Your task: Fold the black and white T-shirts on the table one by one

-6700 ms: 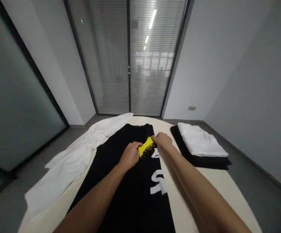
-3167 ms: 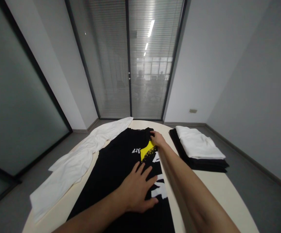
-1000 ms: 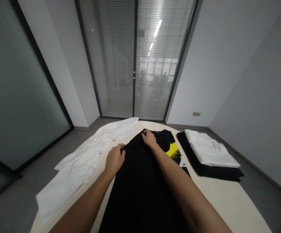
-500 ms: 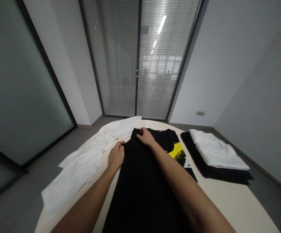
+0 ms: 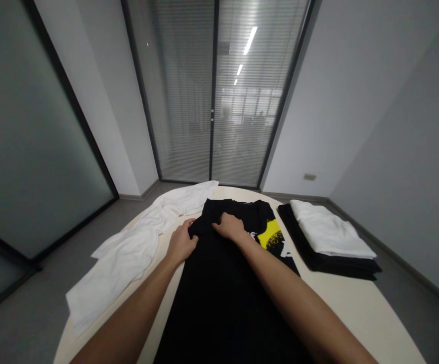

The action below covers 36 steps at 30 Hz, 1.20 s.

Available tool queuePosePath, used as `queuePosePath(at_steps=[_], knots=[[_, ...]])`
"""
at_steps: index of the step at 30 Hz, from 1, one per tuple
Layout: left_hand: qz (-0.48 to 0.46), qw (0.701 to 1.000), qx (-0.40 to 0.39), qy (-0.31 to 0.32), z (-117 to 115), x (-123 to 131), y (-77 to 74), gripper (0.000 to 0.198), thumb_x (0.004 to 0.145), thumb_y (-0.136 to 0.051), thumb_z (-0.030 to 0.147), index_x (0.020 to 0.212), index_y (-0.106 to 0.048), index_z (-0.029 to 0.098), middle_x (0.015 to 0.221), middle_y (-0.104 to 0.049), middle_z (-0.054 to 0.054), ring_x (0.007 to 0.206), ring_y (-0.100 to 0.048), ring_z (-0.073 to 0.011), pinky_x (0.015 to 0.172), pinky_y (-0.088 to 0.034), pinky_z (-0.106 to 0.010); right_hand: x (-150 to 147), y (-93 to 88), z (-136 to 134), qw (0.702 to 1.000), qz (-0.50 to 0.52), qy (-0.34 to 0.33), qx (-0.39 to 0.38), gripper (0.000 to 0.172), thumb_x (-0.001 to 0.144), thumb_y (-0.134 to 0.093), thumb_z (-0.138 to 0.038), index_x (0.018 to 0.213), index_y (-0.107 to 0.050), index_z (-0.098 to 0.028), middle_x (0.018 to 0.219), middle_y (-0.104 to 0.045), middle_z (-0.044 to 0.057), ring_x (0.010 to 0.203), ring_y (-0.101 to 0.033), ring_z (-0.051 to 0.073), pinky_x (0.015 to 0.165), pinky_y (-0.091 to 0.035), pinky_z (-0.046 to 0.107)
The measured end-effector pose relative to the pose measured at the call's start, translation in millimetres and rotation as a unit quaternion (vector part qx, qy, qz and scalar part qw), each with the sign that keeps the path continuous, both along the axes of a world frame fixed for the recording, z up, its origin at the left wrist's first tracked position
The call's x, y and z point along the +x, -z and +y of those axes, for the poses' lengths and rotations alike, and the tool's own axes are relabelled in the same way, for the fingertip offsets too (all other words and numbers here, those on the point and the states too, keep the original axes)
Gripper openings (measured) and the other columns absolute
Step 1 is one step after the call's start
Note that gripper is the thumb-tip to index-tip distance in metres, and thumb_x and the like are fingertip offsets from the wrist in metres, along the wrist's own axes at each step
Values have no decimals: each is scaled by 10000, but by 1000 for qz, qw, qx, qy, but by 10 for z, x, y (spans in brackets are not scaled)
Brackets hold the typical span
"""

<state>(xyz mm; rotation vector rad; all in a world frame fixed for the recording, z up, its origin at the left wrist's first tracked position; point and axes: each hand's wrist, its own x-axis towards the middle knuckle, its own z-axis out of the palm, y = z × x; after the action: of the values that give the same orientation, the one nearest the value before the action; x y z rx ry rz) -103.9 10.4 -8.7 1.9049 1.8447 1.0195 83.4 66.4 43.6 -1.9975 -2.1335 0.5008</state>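
Observation:
A black T-shirt [image 5: 223, 288] with a yellow and white print lies lengthwise on the round cream table [image 5: 356, 308], its left side folded over the middle. My left hand [image 5: 180, 242] grips the far left corner of that folded flap, fingers curled on the cloth. My right hand [image 5: 230, 227] pinches the same flap's far edge, a little to the right. The yellow print [image 5: 269, 234] shows just right of my right hand.
A crumpled white garment [image 5: 128, 253] sprawls along the table's left edge and hangs over it. At the right stands a stack of folded clothes [image 5: 329, 240], white on top of black. Glass doors with blinds lie beyond the table.
Since 3.2 s ago the shirt's left side has been folded across, covering most of the print. In the last half second both hands slid the flap's far edge slightly toward me.

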Motion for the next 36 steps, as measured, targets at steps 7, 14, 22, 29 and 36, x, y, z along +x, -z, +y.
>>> queuePosePath(at_steps=[7, 14, 22, 29, 36], knots=[[19, 1000, 21, 14, 35, -32, 71, 532, 812, -647, 104, 1327, -552, 204, 1191, -702, -91, 1119, -652, -242, 980, -496, -367, 32, 86, 30, 992, 113, 17, 59, 172, 917, -608, -352, 952, -660, -192, 1011, -735, 111, 995, -688, 255, 880, -491, 352], [27, 999, 21, 13, 30, -7, 42, 304, 902, -581, 147, 1198, -607, 211, 1052, -741, -56, 1056, -675, -213, 949, -502, -337, 301, 92, 308, 962, 245, 77, 90, 271, 991, -432, -261, 1233, -536, -200, 1105, -690, 82, 961, -683, 172, 831, -525, 284], [71, 997, 24, -9, -21, 18, -19, 144, 870, -564, 148, 986, -595, 226, 867, -654, -28, 918, -644, -227, 821, -479, -315, 299, 163, 183, 948, 313, 57, -7, 307, 850, -697, -227, 1138, -603, -182, 643, -606, -43, 521, -605, 113, 555, -517, 221], [77, 997, 30, 3, -25, 13, -12, 190, 877, -535, 136, 1030, -592, 233, 879, -650, -27, 867, -631, -219, 768, -453, -302, 270, 39, 109, 943, 322, 80, -10, 361, 933, -604, -343, 1262, -511, -225, 829, -650, 4, 660, -640, 130, 617, -570, 271], [64, 998, 27, 11, -62, 48, -90, 192, 852, -543, 119, 940, -669, 235, 888, -700, -23, 891, -637, -214, 794, -442, -294, 258, 13, -181, 992, 14, 21, 124, 214, 850, -685, -400, 890, -697, -190, 1129, -613, 137, 1068, -585, 278, 876, -485, 385]])
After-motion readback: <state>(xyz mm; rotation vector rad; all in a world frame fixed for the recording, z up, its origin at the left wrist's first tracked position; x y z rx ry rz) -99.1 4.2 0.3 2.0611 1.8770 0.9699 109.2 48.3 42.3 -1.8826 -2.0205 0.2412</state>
